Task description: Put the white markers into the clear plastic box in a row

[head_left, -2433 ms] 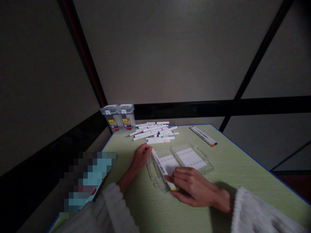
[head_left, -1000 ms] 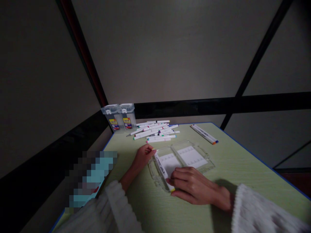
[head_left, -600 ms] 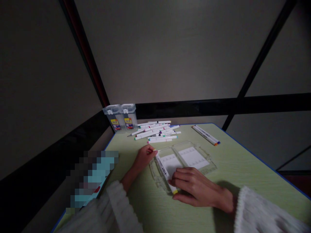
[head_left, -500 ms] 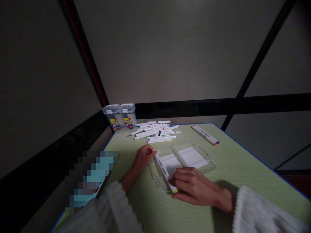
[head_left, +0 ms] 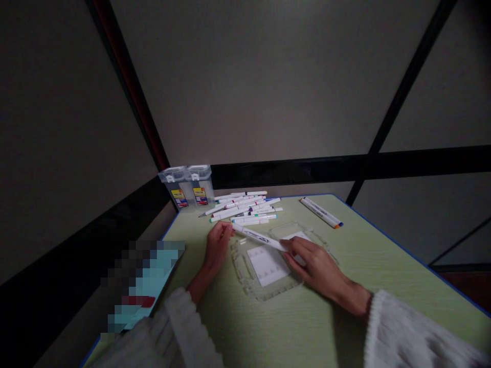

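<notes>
Behind everything stands a grey panelled wall with black strips, and before it spreads a pale green, wood-grained worktop with a blue edge. A flat turquoise object, partly pixelated, lies at the left. In the middle, an open clear plastic case lies flat, a printed white sheet showing in its left half. Two lidded translucent plastic boxes stand far left, just beside a loose heap of slim white markers. The left hand and right hand come in from the near side. Two white markers lie together far right. A single white marker with black lettering is held above the case, sloping nearer toward the right: the left fingers pinch its far-left end, the right fingers close around its near-right end.
</notes>
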Action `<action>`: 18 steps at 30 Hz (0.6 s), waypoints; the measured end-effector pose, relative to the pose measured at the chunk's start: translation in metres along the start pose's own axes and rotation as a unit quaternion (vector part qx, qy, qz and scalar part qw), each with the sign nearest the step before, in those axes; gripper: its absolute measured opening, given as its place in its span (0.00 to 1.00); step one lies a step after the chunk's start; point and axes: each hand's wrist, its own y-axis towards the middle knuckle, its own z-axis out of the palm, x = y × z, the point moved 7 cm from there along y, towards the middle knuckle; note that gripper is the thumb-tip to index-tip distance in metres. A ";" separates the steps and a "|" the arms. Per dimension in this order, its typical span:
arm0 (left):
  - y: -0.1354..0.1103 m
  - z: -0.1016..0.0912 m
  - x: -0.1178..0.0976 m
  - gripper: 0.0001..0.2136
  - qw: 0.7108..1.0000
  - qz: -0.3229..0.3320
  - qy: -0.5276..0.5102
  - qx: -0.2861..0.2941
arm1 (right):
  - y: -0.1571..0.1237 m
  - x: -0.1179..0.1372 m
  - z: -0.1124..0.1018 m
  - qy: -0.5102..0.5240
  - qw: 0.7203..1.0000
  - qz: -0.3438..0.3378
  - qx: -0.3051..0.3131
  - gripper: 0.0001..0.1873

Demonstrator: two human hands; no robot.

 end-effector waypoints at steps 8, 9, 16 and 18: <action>-0.002 0.005 -0.003 0.09 0.999 0.004 -0.017 0.030 | -0.002 -0.032 0.003 0.019 0.996 0.081 0.029 0.08; -0.003 0.007 -0.002 0.10 0.999 0.000 -0.020 0.037 | -0.002 -0.034 0.003 0.016 0.996 0.085 0.029 0.08; -0.006 0.018 0.004 0.15 0.995 -0.032 -0.034 0.091 | -0.001 -0.056 -0.007 -0.018 0.994 0.107 -0.004 0.09; -0.007 0.019 0.005 0.16 0.994 -0.036 -0.041 0.099 | -0.003 -0.069 -0.012 -0.038 0.990 0.132 -0.023 0.09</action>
